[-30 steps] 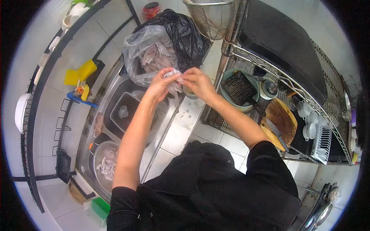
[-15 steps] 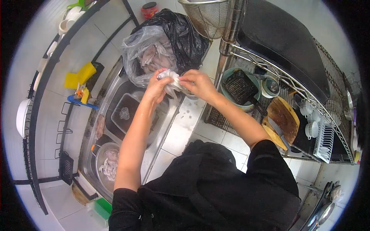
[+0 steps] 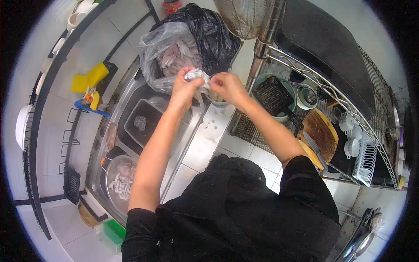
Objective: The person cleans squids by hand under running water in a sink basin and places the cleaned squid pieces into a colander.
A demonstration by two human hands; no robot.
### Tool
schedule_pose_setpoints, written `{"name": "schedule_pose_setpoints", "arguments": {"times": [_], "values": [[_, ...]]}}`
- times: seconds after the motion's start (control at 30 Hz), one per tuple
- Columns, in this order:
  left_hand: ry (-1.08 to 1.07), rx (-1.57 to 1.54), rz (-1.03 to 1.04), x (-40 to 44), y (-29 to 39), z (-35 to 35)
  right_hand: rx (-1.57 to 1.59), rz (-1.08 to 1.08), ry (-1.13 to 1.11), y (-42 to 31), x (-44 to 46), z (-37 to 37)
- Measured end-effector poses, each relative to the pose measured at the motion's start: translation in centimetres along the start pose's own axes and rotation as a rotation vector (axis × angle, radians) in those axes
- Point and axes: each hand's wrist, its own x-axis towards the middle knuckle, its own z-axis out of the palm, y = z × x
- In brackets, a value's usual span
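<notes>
A whitish, soft piece of squid (image 3: 197, 77) is held between my two hands, over the right rim of the sink. My left hand (image 3: 184, 87) wraps its fingers round the piece. On its right side, my right hand (image 3: 228, 88) pinches at the edge with thumb and fingertips. Just behind, a clear plastic bag (image 3: 152, 52) inside a black bag (image 3: 214, 39) holds several pinkish squid (image 3: 176, 56). Partly under my right hand stands a small round container (image 3: 217, 101), its contents hard to make out.
The metal sink (image 3: 98, 161) holds a rectangular tub (image 3: 139, 122) and a colander (image 3: 111, 177) with squid pieces. One squid (image 3: 111, 137) lies on the sink's left edge. To the right, a wire rack bears a grill pan (image 3: 273, 96), a cutting board (image 3: 321, 131) and a knife (image 3: 312, 146).
My hands have shifted slightly, still on the white piece. My right hand has drawn a little to the right, and the round container shows more below it. The view has tilted slightly.
</notes>
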Motion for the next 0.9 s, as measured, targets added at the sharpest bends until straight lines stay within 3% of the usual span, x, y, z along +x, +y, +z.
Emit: {"name": "schedule_pose_setpoints", "arguments": {"times": [0.2, 0.4, 0.47, 0.6, 0.7, 0.8, 0.87, 0.9], "values": [[0.026, -0.028, 0.118, -0.6, 0.1, 0.5, -0.099, -0.052, 0.044, 0.2, 0.5, 0.2], [0.050, -0.071, 0.143, -0.9, 2.4, -0.2, 0.036, 0.139, 0.052, 1.7, 0.6, 0.2], [0.047, -0.076, 0.137, -1.0, 2.8, -0.4, -0.080, -0.020, 0.077, 2.0, 0.2, 0.4], [0.047, -0.121, 0.149, -0.4, 3.4, -1.1, -0.223, -0.012, 0.117, 2.8, 0.1, 0.3], [0.024, -0.117, 0.132, -0.1, 3.2, -1.0, -0.419, 0.052, -0.023, 2.9, 0.0, -0.4], [-0.092, -0.004, 0.086, -0.3, 3.2, 0.1, -0.241, 0.050, -0.125, 0.9, 0.4, -1.1], [-0.111, -0.012, 0.108, 0.1, 2.7, 0.7, 0.203, 0.123, -0.350, 1.9, 1.3, -1.0], [-0.133, -0.020, 0.132, 0.3, 2.8, 1.0, 0.201, 0.123, -0.348, 1.8, 1.5, -1.2]]}}
